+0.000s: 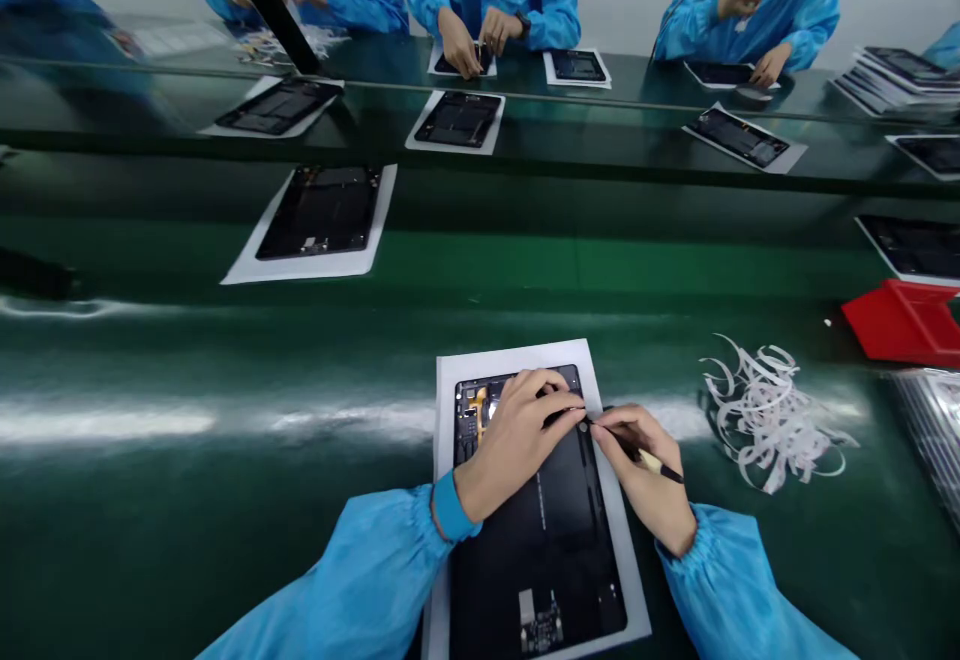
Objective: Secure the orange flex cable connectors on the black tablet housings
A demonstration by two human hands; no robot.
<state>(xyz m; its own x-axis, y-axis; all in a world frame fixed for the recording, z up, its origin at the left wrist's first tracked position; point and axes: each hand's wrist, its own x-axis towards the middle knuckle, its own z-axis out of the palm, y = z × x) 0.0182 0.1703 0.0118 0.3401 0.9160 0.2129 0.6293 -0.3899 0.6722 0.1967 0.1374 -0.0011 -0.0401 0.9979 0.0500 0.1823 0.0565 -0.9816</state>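
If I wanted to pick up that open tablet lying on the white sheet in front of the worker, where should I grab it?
Probably by its long right edge, low down, coming in from the right. The tablet lies flat on the white sheet, insides facing up, so its face is best left untouched. The left hand and right hand crowd the upper part.
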